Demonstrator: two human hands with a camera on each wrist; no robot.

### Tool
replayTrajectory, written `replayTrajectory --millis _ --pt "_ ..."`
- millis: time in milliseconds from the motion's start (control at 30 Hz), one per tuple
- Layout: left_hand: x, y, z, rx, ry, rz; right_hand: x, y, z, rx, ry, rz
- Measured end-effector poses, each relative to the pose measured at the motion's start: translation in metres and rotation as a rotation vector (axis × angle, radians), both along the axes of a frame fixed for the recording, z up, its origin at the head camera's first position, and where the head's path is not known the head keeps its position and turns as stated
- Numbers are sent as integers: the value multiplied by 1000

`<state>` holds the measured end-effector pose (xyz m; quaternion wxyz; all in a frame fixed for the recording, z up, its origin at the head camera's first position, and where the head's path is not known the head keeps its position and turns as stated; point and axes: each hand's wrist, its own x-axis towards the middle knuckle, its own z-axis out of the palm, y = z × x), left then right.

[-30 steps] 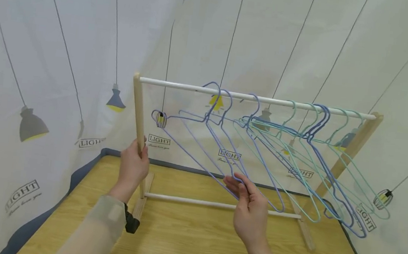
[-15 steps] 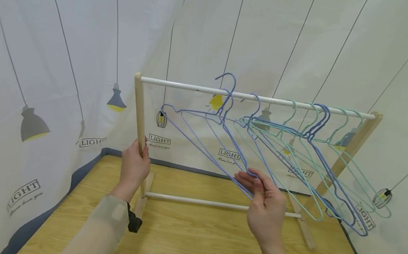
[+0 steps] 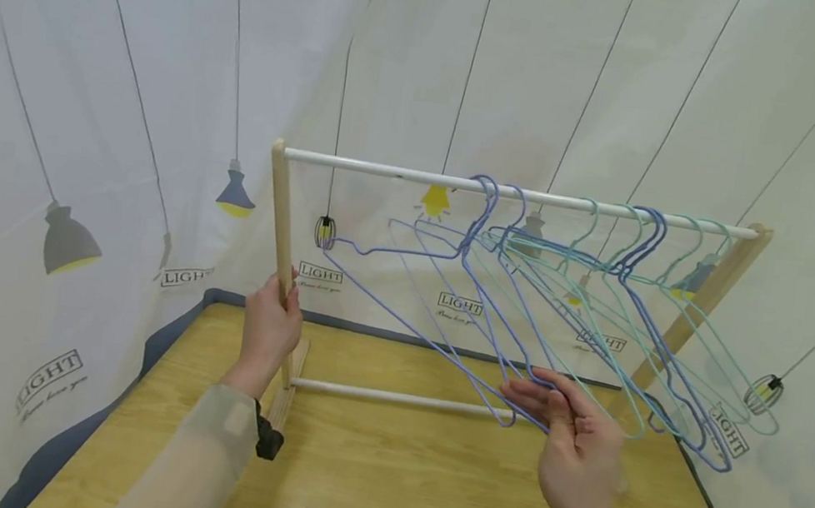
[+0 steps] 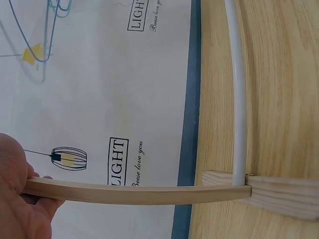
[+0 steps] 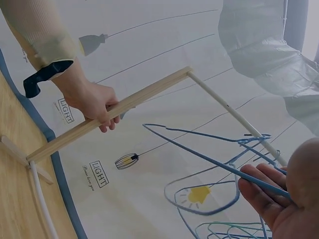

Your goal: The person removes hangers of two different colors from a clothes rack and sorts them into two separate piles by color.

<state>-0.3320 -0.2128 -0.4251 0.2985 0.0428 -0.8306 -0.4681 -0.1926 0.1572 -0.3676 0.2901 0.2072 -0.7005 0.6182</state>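
My left hand grips the left wooden post of a small clothes rack, with fingers behind and thumb in front; the left wrist view shows the hand round that post. My right hand pinches the lower right corner of a blue wire hanger between thumb and fingers. This hanger's hook now lies at the white top rail, close beside another blue hook. In the right wrist view the held hanger slants away from my fingers.
Several blue and mint-green hangers hang crowded on the rail's right half. A white lower rail joins the feet. The rack stands on a wooden table before a white curtain printed with lamps.
My right hand has moved right with the blue hanger. Its hook rose above the rail, then came down farther right beside another hanger's hook. My left hand stays on the post.
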Motion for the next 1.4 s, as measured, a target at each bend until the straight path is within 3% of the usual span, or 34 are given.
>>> replayTrajectory --millis 333,500,633,833,1133,1200,1300,1400 --pt "-2 -1 -3 4 -25 -3 -1 7 10 -40 35 -94" --pt "-3 -1 -4 2 -18 2 15 17 3 -49 -44 -26" --pt "-2 -1 -2 -2 -4 -7 32 34 -17 -78 -95 127" --pt "-3 0 7 11 0 -24 46 65 -59 -152 -83 408" --pt "-7 1 11 13 0 -14 44 114 -108 -122 -191 706" --pt "-8 2 11 18 -3 -21 42 126 -117 -132 -253 774" --pt "-8 3 12 25 -9 -28 42 138 -131 -209 -427 919" --pt "-8 4 13 24 -15 -22 43 144 -146 -269 -619 995"
